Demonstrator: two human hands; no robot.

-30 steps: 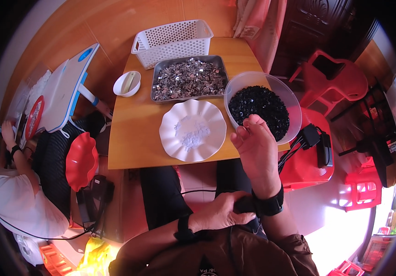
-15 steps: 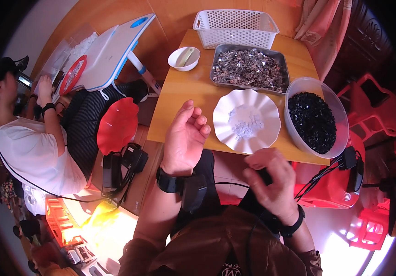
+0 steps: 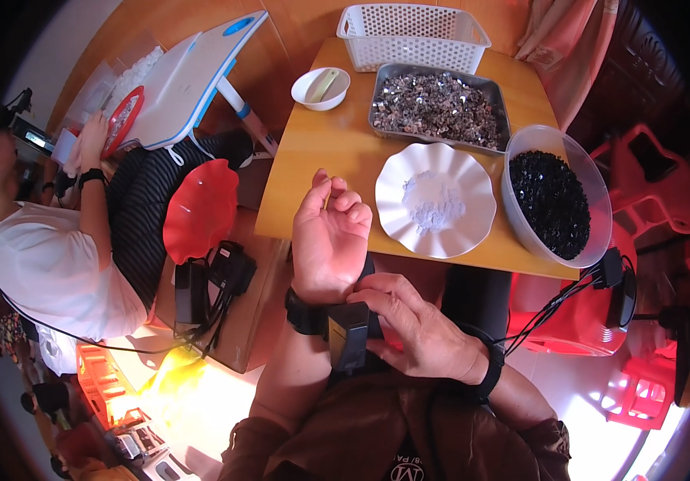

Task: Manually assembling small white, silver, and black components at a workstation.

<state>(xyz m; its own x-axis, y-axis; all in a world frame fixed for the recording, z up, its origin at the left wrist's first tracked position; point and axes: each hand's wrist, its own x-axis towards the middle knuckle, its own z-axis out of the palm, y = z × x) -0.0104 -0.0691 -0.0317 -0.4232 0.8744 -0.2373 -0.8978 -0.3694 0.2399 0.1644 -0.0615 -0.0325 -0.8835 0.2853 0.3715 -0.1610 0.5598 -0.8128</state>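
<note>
My left hand [image 3: 332, 244] is raised palm up in front of the table, its fingers loosely bent and nothing in them. A black strap circles that wrist, with a black box-shaped device [image 3: 348, 337] on it. My right hand [image 3: 417, 325] reaches across to this device, thumb and fingers around its right side; its fingertips are partly hidden. Just beyond my hands, a white wavy-rimmed plate [image 3: 473, 228] holds a small heap of pale bluish-white bits. Right of it stands a clear plastic tub [image 3: 599, 188] of shiny black pieces.
Behind the plate, a metal tray [image 3: 441, 143] holds mixed brownish, glinting bits. A white perforated basket [image 3: 409, 56] and a white bowl [image 3: 301, 90] sit farther back. At left, a person [image 3: 64, 264] works beside a red wavy plate [image 3: 200, 210]. Red stools [image 3: 657, 188] stand right.
My right hand has moved left and up to the device on my left wrist. My left hand has shifted slightly right. The view has tilted a little.
</note>
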